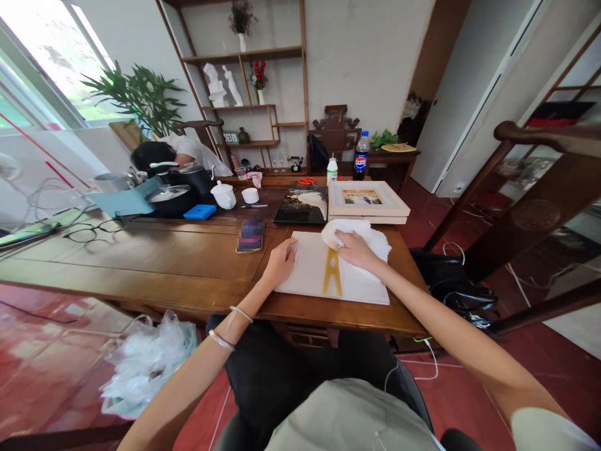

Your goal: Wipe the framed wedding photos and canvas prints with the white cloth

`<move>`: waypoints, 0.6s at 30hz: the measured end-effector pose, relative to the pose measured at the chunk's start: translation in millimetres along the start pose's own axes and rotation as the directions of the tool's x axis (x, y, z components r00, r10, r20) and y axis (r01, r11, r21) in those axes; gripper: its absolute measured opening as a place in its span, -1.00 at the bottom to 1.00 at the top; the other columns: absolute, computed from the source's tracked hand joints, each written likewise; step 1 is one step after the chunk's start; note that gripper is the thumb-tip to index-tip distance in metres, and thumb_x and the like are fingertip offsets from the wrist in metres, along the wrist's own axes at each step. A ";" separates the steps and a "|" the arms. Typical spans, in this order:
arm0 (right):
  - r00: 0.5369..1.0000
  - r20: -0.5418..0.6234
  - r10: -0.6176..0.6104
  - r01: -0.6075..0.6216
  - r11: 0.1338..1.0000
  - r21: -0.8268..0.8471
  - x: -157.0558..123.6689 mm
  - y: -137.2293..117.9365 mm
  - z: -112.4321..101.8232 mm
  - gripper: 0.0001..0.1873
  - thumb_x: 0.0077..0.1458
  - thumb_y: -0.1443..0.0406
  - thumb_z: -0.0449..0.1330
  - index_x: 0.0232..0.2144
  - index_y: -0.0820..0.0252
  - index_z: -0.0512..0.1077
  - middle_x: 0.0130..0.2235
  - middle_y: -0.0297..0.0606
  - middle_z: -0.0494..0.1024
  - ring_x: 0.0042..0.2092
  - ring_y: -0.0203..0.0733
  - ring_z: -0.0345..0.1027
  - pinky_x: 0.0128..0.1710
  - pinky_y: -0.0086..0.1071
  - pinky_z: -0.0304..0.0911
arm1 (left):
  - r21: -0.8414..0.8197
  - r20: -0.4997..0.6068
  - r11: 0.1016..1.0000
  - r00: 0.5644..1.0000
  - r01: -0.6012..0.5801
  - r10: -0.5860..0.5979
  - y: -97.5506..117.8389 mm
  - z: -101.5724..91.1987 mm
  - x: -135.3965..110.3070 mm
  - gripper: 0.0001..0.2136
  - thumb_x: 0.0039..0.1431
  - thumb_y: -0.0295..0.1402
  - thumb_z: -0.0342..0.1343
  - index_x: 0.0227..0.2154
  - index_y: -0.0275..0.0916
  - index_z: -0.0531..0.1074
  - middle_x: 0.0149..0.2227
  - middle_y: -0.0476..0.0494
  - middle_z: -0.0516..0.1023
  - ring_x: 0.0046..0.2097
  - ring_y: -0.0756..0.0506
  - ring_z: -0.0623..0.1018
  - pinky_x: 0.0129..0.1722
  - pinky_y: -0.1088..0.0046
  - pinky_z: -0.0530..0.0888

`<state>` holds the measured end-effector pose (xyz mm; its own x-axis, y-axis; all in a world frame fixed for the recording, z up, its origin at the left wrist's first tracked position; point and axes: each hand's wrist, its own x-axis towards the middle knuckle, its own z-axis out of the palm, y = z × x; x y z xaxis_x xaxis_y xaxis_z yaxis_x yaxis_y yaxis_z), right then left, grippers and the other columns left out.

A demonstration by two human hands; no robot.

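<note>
The person's right hand (354, 248) is closed on a white cloth (345, 225), pressing it in a bunch on the upper part of a white board (305, 275). The board lies flat on the brown bench (154, 263), near its front edge, and it bears a yellow figure in the form of the letter A (332, 271), whose top is just beside the cloth. The left hand (280, 260) is resting at the left edge of the board (I cannot tell if its fingers are closed around this edge or only lie against it). To the left of the board is a phone (250, 235), apart from the left hand. Behind the board there are a dark picture panel (303, 205) and, at its right, a pale picture frame (369, 212). Farther back stand a white bottle (332, 170) and a dark bottle with blue cap (360, 156). Toward the left are a white lidded pot (224, 195), a white cup (250, 195) and a blue box (200, 212).
</note>
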<state>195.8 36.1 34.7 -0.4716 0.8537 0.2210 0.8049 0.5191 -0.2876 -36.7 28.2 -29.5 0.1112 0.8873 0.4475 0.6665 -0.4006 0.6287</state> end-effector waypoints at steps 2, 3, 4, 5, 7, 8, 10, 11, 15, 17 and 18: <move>0.994 0.041 -0.106 0.106 0.994 -0.011 6.2 -22.4 9.2 -0.72 -0.05 0.43 0.00 -0.26 0.21 0.40 -0.23 -0.09 0.54 -0.09 0.09 0.35 0.02 -0.09 0.01 | 0.018 -0.034 1.000 0.999 0.008 -0.008 -2.1 0.3 -0.1 -0.70 0.13 -0.50 -0.09 -0.08 -0.23 0.36 -0.01 -0.22 0.48 0.05 -0.17 0.45 0.09 0.18 0.33; 0.984 0.067 -0.165 0.166 0.986 -0.009 5.2 -33.6 12.2 -0.71 -0.08 0.43 0.02 -0.27 0.19 0.41 -0.22 -0.12 0.55 -0.07 0.07 0.35 0.06 -0.09 -0.02 | 0.043 -0.062 0.999 0.998 0.018 -0.016 -3.5 0.3 -0.3 -0.70 0.13 -0.50 -0.08 -0.08 -0.24 0.37 -0.04 -0.23 0.48 0.03 -0.18 0.45 0.07 0.16 0.34; 0.968 0.094 -0.232 0.233 0.972 -0.001 1.0 -43.9 13.7 -0.71 -0.11 0.43 0.05 -0.28 0.18 0.42 -0.18 -0.14 0.54 -0.04 0.04 0.34 0.11 -0.08 -0.07 | 0.078 -0.089 0.996 0.996 0.031 -0.024 -4.9 0.4 -0.6 -0.71 0.12 -0.50 -0.08 -0.10 -0.25 0.38 -0.07 -0.25 0.48 0.01 -0.20 0.44 0.06 0.13 0.34; 0.945 0.117 -0.304 0.304 0.952 0.017 -6.3 -52.7 13.3 -0.71 -0.13 0.43 0.06 -0.29 0.17 0.42 -0.12 -0.15 0.53 -0.01 0.01 0.32 0.14 -0.08 -0.12 | 0.120 -0.112 0.992 0.993 0.048 -0.035 -6.2 0.3 -0.9 -0.72 0.12 -0.50 -0.09 -0.12 -0.26 0.40 -0.10 -0.26 0.48 -0.01 -0.22 0.44 0.05 0.10 0.33; 0.884 0.153 -0.443 0.435 0.897 0.081 -28.6 -63.5 6.6 -0.71 -0.14 0.44 0.06 -0.30 0.15 0.42 -0.02 -0.17 0.49 0.06 -0.02 0.28 0.20 -0.06 -0.20 | 0.198 -0.133 0.976 0.989 0.086 -0.060 -7.7 0.0 -2.0 -0.74 0.14 -0.47 -0.10 -0.18 -0.27 0.45 -0.17 -0.29 0.46 -0.04 -0.25 0.42 0.03 0.06 0.32; 0.850 0.166 -0.500 0.485 0.866 0.126 -42.3 -64.8 0.5 -0.71 -0.14 0.45 0.05 -0.32 0.15 0.42 0.01 -0.16 0.47 0.09 -0.03 0.25 0.21 -0.04 -0.22 | 0.223 -0.133 0.969 0.988 0.102 -0.073 -7.6 -0.3 -2.7 -0.74 0.16 -0.45 -0.10 -0.19 -0.28 0.46 -0.18 -0.29 0.45 -0.05 -0.26 0.42 0.03 0.06 0.31; 0.813 0.205 -0.545 0.503 0.834 0.225 -71.0 -58.7 -15.0 -0.71 -0.15 0.47 0.04 -0.35 0.11 0.41 -0.01 -0.23 0.49 0.10 -0.05 0.26 0.22 -0.05 -0.18 | 0.243 -0.125 0.962 0.988 0.124 -0.096 -5.5 -1.1 -4.2 -0.73 0.18 -0.40 -0.10 -0.18 -0.28 0.48 -0.19 -0.29 0.42 -0.07 -0.26 0.42 0.02 0.09 0.32; 0.804 0.238 -0.545 0.486 0.833 0.266 -84.3 -51.7 -23.1 -0.72 -0.15 0.48 0.04 -0.37 0.09 0.41 -0.04 -0.26 0.50 0.10 -0.06 0.26 0.21 -0.08 -0.12 | 0.249 -0.120 0.960 0.988 0.128 -0.101 -3.7 -1.8 -5.0 -0.72 0.20 -0.36 -0.10 -0.16 -0.29 0.48 -0.18 -0.30 0.42 -0.08 -0.26 0.41 0.02 0.10 0.32; 0.922 0.205 -0.329 0.279 0.929 0.242 -119.0 -11.2 -41.1 -0.76 -0.06 0.47 0.03 -0.39 0.07 0.40 0.12 -0.22 0.37 0.25 -0.06 0.02 0.18 -0.06 0.01 | 0.283 -0.113 0.950 0.988 0.135 -0.107 2.8 -5.4 -7.2 -0.67 0.19 -0.20 -0.03 -0.14 -0.29 0.48 -0.18 -0.30 0.40 -0.09 -0.28 0.41 -0.01 0.12 0.34; 0.965 0.138 -0.224 0.201 0.966 0.163 -123.3 5.8 -38.2 -0.85 0.02 0.41 0.05 -0.46 0.09 0.37 0.23 -0.21 0.21 0.28 -0.03 -0.07 0.24 0.06 -0.17 | 0.254 -0.100 0.956 0.987 0.147 -0.125 2.2 -7.1 -6.2 -0.68 0.15 -0.17 0.02 -0.16 -0.24 0.50 -0.20 -0.26 0.42 -0.10 -0.26 0.42 -0.01 0.15 0.34; 0.974 0.114 -0.196 0.182 0.975 0.125 -123.1 11.4 -34.6 -0.88 0.06 0.36 0.07 -0.49 0.09 0.36 0.26 -0.21 0.15 0.29 0.00 -0.11 0.26 0.12 -0.29 | 0.219 -0.094 0.962 0.985 0.166 -0.148 0.7 -7.8 -5.0 -0.70 0.14 -0.17 0.04 -0.18 -0.23 0.51 -0.20 -0.24 0.44 -0.10 -0.24 0.43 0.00 0.16 0.34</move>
<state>275.5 -64.4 36.5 -0.6582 0.7345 0.1652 0.6545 0.6668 -0.3564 -42.6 21.7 -26.4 -0.0584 0.9116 0.4069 0.8206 -0.1883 0.5395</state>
